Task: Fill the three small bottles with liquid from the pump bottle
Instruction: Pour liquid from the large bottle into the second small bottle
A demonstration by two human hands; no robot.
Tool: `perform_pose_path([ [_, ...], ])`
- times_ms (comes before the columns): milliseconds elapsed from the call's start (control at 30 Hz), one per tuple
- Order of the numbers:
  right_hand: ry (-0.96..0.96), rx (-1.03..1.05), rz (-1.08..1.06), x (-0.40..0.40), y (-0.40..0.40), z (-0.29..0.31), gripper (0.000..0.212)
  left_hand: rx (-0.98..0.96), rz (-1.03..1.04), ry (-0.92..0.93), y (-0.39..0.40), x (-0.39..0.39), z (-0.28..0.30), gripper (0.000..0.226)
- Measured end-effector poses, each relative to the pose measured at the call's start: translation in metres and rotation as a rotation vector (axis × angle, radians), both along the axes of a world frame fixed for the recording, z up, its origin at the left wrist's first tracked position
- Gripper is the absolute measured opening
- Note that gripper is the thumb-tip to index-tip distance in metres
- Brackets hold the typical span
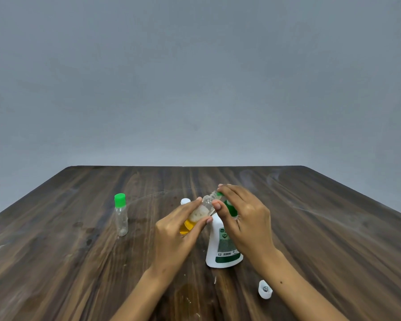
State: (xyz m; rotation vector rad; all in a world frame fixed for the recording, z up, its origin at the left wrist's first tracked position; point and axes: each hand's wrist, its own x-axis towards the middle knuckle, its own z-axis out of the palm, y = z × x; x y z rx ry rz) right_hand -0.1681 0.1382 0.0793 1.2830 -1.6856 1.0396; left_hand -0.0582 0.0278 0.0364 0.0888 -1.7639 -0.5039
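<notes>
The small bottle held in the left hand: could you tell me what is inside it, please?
The small bottle, tilted in the left hand, holds yellow liquid in its lower part with foam above; its upper part looks clear. The fingers hide part of the level.
</notes>
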Motion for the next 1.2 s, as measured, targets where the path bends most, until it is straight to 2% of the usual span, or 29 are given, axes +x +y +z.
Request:
perform_pose_path([
  [233, 0.012, 0.091, 0.033, -0.001, 0.006, 0.008, 0.063, 0.025, -0.018, 0.014, -0.001, 0.000, 0.003, 0.043],
  [667, 0.044, 0.259, 0.054, -0.008, 0.014, 0.018, 0.075, 0.034, -0.015, 0.003, -0.001, 0.001, 0.003, 0.042],
  [1200, 0.006, 0.122, 0.036, 0.000, 0.008, 0.002, 0.070, -0.003, -0.017, -0.028, 0.001, 0.003, 0.006, 0.044],
])
